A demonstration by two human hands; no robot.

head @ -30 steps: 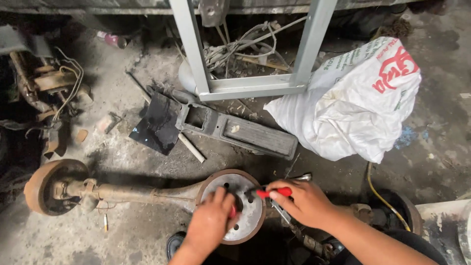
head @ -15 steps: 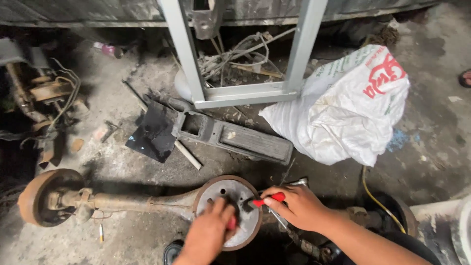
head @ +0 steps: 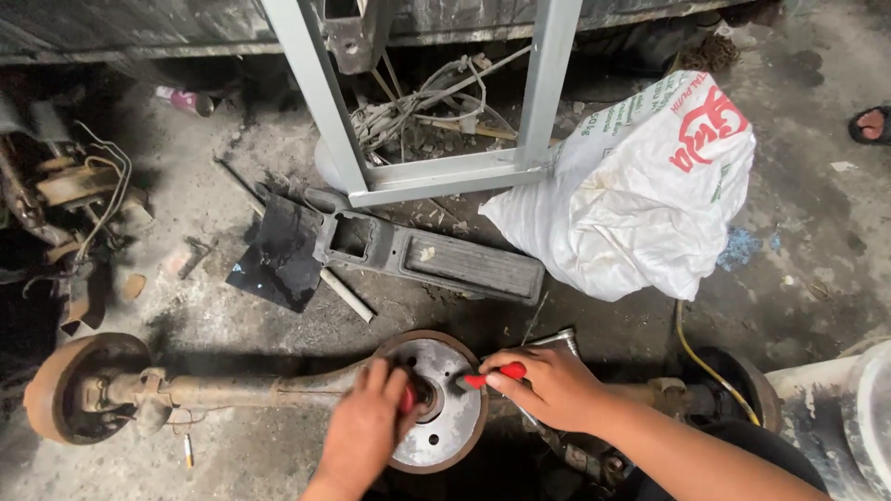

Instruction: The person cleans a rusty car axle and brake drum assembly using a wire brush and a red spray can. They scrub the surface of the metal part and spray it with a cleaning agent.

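Observation:
A rusty axle lies across the concrete floor, with a rusty drum at its left end and a round grey hub plate near the middle. My left hand rests on the hub plate's left side, fingers closed around a red-handled tool at the hub's centre. My right hand grips another red handle pointed at the same centre. What the tool tips touch is hidden by my fingers.
A white sack sits right of a grey metal frame. A dark plastic tray part and black sheet lie behind the axle. Rusty parts clutter the left; a yellow hose and a white container are at right.
The camera view has shifted slightly, so the scene sits a little lower and left. Both hands stay at the hub's centre with the red-handled tools.

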